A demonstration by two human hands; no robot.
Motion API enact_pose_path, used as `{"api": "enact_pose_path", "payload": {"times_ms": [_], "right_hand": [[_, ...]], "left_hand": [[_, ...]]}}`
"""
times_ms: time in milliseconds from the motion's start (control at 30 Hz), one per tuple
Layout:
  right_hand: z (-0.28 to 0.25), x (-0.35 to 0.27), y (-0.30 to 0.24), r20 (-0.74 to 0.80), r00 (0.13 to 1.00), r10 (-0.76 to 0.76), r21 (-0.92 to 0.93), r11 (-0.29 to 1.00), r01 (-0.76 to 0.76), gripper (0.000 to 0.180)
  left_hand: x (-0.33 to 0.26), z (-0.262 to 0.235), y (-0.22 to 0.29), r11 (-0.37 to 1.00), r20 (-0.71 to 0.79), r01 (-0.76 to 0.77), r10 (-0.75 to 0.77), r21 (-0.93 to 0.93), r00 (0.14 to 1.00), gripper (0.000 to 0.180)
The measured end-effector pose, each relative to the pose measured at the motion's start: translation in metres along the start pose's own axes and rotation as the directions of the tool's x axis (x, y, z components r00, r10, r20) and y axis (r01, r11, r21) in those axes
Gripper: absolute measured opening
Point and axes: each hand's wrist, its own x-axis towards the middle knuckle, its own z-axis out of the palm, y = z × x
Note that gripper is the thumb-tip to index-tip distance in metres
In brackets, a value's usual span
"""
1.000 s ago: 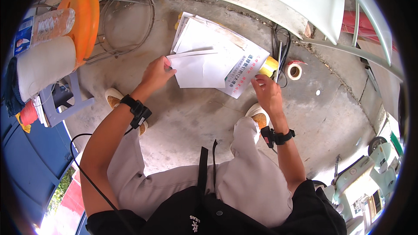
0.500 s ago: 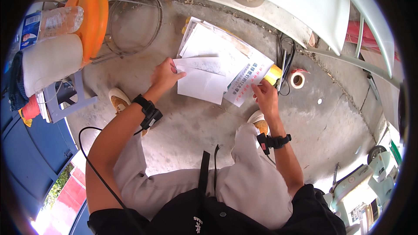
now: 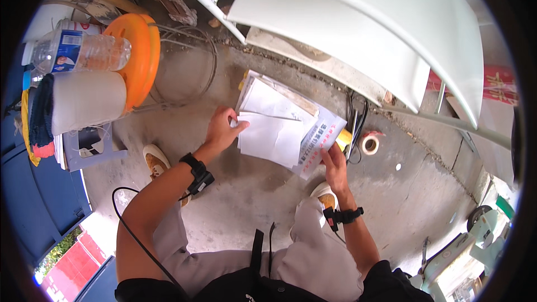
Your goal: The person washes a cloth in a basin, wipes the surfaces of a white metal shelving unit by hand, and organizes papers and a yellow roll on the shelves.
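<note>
A stack of loose paper sheets [image 3: 269, 100] lies over a larger white sheet with red and blue print [image 3: 323, 140], above the concrete floor before me. My left hand [image 3: 221, 130] is closed at the left edge of a blank white sheet [image 3: 268, 137], thumb over it. At the lower right corner of the printed sheet, my right hand [image 3: 335, 169] pinches the edge between thumb and fingers. Something yellow [image 3: 344, 141] shows beside the printed sheet, partly hidden.
A tape roll [image 3: 370, 144] and black cables [image 3: 358, 117] lie to the right. At left, an orange stool seat [image 3: 142, 59], a plastic bottle [image 3: 84, 50] and a white roll [image 3: 89, 102] crowd together. A white metal frame [image 3: 335, 28] spans the far side.
The view has shifted, so the papers appear lower. The white sheet at my left hand, raised with a grey-marked flap before, now lies flatter over the stack. My right hand has closed on the printed sheet's corner.
</note>
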Motion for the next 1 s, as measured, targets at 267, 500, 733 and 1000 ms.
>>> {"api": "enact_pose_path", "payload": {"times_ms": [267, 500, 733, 1000], "right_hand": [[-0.016, -0.003, -0.049, 0.040, 0.997, -0.061, 0.048, 0.997, 0.059, 0.023], [-0.005, -0.007, -0.100, 0.049, 0.998, -0.035, 0.061, 0.998, 0.032, 0.019], [0.009, -0.024, -0.172, -0.043, 0.972, -0.232, 0.049, 0.971, 0.234, 0.019], [0.019, -0.024, -0.186, -0.127, 0.964, -0.235, -0.046, 0.972, 0.230, 0.021]], "left_hand": [[0.007, -0.032, 0.037, 0.888, 0.216, 0.255, -0.182, -0.382, 0.959, 0.058], [-0.012, -0.096, 0.082, 0.803, 0.362, 0.309, -0.125, -0.509, 0.924, 0.049], [-0.010, -0.161, 0.142, 0.787, 0.135, 0.075, 0.011, -0.612, 0.991, 0.043], [-0.011, -0.148, 0.118, 0.811, 0.093, 0.038, 0.020, -0.583, 0.996, 0.046]]}}
